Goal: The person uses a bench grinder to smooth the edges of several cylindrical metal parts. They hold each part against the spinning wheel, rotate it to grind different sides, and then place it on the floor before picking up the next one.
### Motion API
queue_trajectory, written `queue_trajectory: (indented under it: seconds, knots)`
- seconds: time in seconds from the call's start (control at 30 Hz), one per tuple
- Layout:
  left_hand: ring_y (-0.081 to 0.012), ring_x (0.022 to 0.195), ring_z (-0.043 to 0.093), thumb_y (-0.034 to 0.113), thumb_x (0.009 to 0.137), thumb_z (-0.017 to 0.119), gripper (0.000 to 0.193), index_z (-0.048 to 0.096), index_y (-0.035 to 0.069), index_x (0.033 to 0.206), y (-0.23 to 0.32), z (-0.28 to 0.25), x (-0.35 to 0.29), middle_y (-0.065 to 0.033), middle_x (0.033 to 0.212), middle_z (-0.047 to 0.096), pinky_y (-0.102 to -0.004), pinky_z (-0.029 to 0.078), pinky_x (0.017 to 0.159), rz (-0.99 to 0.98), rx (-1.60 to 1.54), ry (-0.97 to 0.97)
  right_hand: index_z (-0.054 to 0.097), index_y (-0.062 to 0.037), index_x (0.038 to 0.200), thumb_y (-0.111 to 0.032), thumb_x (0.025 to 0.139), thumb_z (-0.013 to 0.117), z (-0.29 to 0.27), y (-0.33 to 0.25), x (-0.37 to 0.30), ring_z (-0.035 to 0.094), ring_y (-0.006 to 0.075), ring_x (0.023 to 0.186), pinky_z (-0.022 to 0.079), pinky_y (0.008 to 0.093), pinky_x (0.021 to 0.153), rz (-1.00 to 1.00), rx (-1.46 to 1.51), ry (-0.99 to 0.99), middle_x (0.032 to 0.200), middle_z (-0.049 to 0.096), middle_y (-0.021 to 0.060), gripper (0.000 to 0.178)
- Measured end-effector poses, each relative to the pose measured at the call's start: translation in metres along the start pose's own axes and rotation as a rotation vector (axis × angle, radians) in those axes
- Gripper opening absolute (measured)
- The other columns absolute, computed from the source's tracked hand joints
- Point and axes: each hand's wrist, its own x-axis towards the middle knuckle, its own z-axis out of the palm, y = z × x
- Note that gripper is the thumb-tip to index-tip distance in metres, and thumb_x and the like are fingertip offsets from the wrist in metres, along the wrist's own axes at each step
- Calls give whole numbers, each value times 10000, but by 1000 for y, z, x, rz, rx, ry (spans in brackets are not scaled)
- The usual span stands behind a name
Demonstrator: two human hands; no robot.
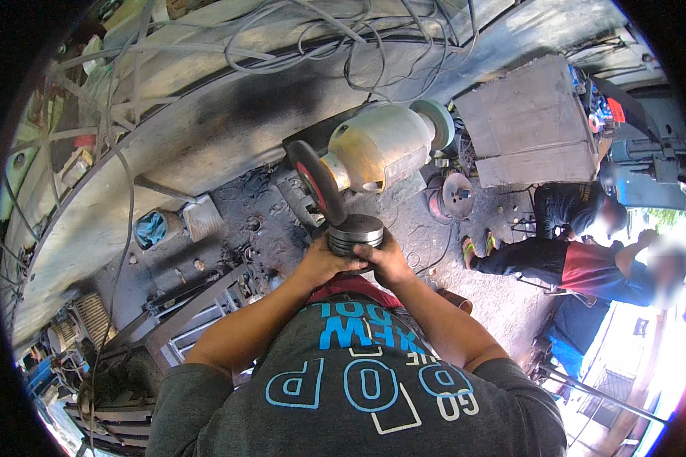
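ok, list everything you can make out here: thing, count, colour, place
grooved metal cylinder: 1, dark grey and silver, centre, held
grinder: 1, yellowish silver, above centre
black wheel: 1, black with red, grinder's left end
pale wheel: 1, grey-green, grinder's right end
cables: several, grey, top
box: 1, grey-brown, upper right
round disc: 1, grey, below the box
cloth: 1, blue, in a container left of centre
other people: 2, dark and red-blue clothes, right
small clutter: uncountable, mixed, floor and left edge
T-shirt: 1, dark grey, bottom
left grip: 1, bare, on the cylinder
right grip: 1, bare, on the cylinder
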Motion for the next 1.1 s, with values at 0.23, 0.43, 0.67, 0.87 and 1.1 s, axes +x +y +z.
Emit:
queue_trajectory:
  seconds: [0.23, 0.43, 0.67, 0.87, 1.1]
  knots:
    - [-206, 1070, 614, 39, 637, 873, 758, 479, -3, 1283, -7, 7, 1, -108, 1178, 628, -367, 530, 926, 51, -161, -14, 490, 33, 1301, -167, 722, 832, -2, -1, -5, 602, 222, 1094, 468, 364, 969, -64, -27, 7, 1211, 634, 126, 702]
    - [-209, 1111, 582, 133, 610, 915, 824, 468, -2, 1290, -15, 7, 4, -109, 1204, 616, -358, 474, 976, 17, -167, -5, 478, 33, 1311, -177, 721, 829, -6, -1, -4, 594, 226, 1110, 454, 368, 988, -20, -6, -21, 1219, 628, 125, 718]
    - [-217, 1097, 595, 170, 602, 923, 839, 473, 1, 1290, -3, 8, -8, -113, 1200, 624, -365, 476, 975, 105, 112, 76, 470, 41, 1311, -190, 721, 839, -1, -3, -5, 598, 236, 1109, 457, 372, 993, -63, -29, -75, 1210, 629, 140, 733]
    - [-247, 1146, 589, 206, 575, 942, 877, 493, -3, 1299, 1, 5, -20, -131, 1240, 624, -384, 450, 1017, 59, 107, 167, 447, 44, 1328, -235, 702, 860, 4, -2, -1, 586, 244, 1134, 452, 380, 1006, -19, -51, -105, 1239, 610, 147, 801]
    - [-224, 1080, 622, 187, 611, 923, 776, 527, -13, 1247, -6, 5, -6, -124, 1167, 656, -369, 485, 970, 11, -58, 130, 414, 42, 1365, -279, 708, 847, -1, -3, 6, 581, 259, 1153, 458, 385, 1006, 69, 39, -98, 1268, 589, 152, 850]
